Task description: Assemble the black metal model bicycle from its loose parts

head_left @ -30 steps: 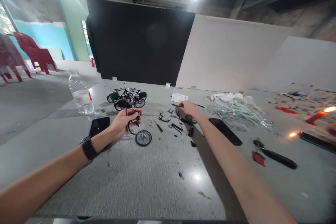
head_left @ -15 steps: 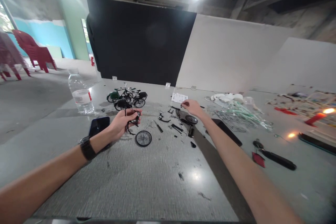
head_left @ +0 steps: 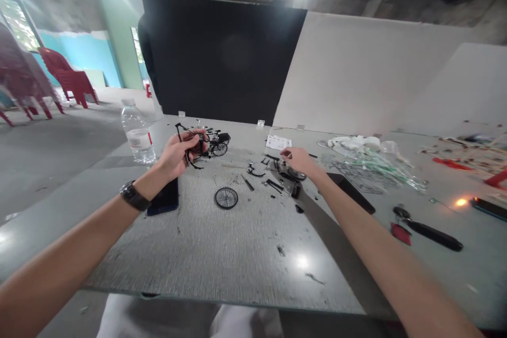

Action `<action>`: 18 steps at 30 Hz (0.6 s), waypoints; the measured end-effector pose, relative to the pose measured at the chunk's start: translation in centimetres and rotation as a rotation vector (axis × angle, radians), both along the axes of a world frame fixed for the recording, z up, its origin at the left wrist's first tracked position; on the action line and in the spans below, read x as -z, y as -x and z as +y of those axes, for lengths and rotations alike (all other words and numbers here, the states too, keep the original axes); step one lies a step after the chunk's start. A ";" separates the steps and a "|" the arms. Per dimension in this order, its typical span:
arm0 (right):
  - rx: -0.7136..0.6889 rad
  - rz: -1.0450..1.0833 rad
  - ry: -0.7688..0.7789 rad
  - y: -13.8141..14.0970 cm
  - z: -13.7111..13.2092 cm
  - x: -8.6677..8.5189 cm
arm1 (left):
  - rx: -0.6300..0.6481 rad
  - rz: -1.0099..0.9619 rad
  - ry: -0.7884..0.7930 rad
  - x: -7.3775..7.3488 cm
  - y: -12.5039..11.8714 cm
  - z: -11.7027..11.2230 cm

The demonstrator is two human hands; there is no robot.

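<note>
My left hand (head_left: pixel 177 156) is raised above the grey table, shut on a black miniature bicycle frame (head_left: pixel 189 143), which is partly hidden by my fingers. Behind it stand assembled model bicycles (head_left: pixel 217 143), partly blocked from view. A loose spoked model wheel (head_left: pixel 226 198) lies flat on the table. My right hand (head_left: pixel 299 160) hovers at the far side with nothing visible in it. Just below its fingertips lies a second wheel (head_left: pixel 296 174), and scattered black model parts (head_left: pixel 276 185) spread out nearby.
A dark smartphone (head_left: pixel 164 197) lies under my left forearm, and a plastic water bottle (head_left: pixel 138 139) stands left. On the right are a black slab (head_left: pixel 351 193), plastic sprues (head_left: pixel 370 169), a paper sheet (head_left: pixel 278 142) and a black-handled tool (head_left: pixel 433 235). A person (head_left: pixel 150 37) stands behind a dark board.
My left hand has lifted the black frame higher and farther from me, now in front of the model bicycles. The whole view has shifted slightly, with more of the table's near edge showing.
</note>
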State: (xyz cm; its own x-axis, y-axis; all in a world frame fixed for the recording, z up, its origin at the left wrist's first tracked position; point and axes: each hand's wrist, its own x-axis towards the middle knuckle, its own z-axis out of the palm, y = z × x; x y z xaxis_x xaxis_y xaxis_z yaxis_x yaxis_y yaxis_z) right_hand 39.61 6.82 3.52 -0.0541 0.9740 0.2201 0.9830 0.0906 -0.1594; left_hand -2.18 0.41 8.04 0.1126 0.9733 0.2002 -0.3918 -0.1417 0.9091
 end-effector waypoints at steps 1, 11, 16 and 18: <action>-0.040 -0.002 0.004 0.7 -0.3 -0.3 | -0.012 -0.002 -0.006 -0.3 0.2 -0.1; -0.225 -0.066 0.129 4.1 -3.0 0.4 | -0.025 -0.019 -0.002 0.1 1.4 0.1; -0.197 -0.044 0.133 4.3 -3.3 0.9 | -0.062 -0.007 -0.011 0.3 1.2 0.1; -0.201 -0.061 0.094 4.6 -3.7 0.5 | -0.071 0.004 -0.012 0.3 1.1 0.0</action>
